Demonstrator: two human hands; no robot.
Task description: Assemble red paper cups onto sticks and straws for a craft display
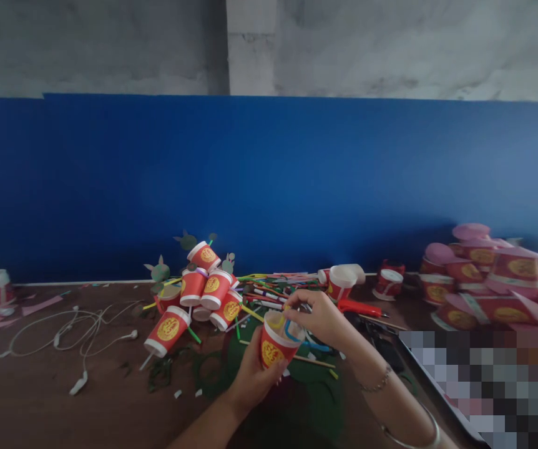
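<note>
My left hand (pixel 254 368) is wrapped round a red paper cup (pixel 273 350) with a yellow printed emblem and a white rim. The cup is slightly tilted, its mouth facing up. Over that mouth, the bent fingers of my right hand (pixel 318 315) pinch a yellow straw (pixel 276 320), part of which shows inside the cup. A blue straw (pixel 292 330) bends across the rim below my right fingers; whether they touch it, I cannot tell. Beyond my left hand lies a pile of similar cups (pixel 213 288) with straws and grey-green animal-head cutouts (pixel 160 270).
White earphones (pixel 79 381) with a tangled cord lie left. Markers and straws (pixel 269 293) are scattered behind the cup. A red glue gun (pixel 360 307) and white-and-red cups (pixel 342 282) are to the right, beside stacked pink-topped cups (pixel 484 268). A blue panel (pixel 269 181) borders the table.
</note>
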